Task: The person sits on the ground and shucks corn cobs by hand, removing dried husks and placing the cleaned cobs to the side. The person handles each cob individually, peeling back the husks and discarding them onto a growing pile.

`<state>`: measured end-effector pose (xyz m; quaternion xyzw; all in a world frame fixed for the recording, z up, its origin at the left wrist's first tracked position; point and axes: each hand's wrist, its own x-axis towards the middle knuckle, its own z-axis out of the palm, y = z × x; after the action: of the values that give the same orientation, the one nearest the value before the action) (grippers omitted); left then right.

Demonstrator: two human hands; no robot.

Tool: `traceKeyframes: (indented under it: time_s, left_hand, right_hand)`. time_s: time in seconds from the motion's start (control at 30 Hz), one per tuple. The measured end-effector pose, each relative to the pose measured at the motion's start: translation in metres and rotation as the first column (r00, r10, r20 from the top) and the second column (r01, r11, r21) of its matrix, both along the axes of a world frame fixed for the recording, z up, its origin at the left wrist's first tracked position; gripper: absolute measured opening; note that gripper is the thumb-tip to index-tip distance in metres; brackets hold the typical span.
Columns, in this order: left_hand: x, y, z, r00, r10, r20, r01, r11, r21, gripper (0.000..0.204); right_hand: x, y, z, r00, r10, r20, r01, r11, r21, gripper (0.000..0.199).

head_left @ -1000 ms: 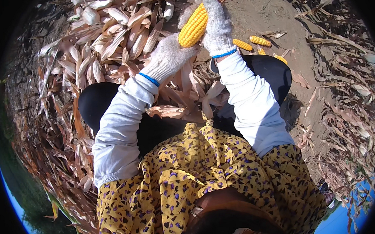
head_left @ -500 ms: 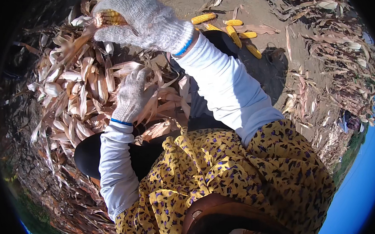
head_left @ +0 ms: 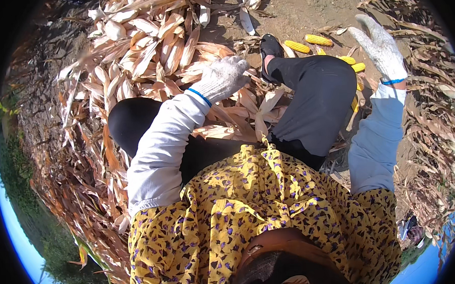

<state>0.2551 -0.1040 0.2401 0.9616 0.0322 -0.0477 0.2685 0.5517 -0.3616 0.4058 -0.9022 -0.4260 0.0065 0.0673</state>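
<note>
In the head view, the left hand (head_left: pixel 222 77), gloved and loosely curled, rests on the heap of dry corn husks (head_left: pixel 152 49) at the upper middle of the frame; whether it grips anything underneath I cannot tell. The right hand (head_left: pixel 380 46), at the upper right, is spread open and empty, just right of the yellow corn cobs (head_left: pixel 317 39) lying on the bare ground (head_left: pixel 303 9) beyond the raised knee (head_left: pixel 319 92). Judging from this, loose husks could slide under the left hand, and cobs half hidden behind the knee could be knocked or overlooked.
</note>
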Motion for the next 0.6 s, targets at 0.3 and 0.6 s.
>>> traceKeyframes:
  time_s: [0.3, 0.6]
  left_hand:
    - [-0.009, 0.033, -0.046, 0.955, 0.108, -0.275, -0.084, 0.991, 0.1, 0.031]
    - [-0.038, 0.131, -0.181, 0.639, 0.718, -0.275, -0.727, 0.681, 0.087, 0.038]
  right_hand:
    - [-0.104, 0.137, -0.039, 0.849, 0.527, -0.039, -0.526, 0.85, 0.04, 0.048]
    - [-0.125, 0.138, -0.073, 0.767, 0.558, -0.317, -0.57, 0.819, 0.062, 0.046]
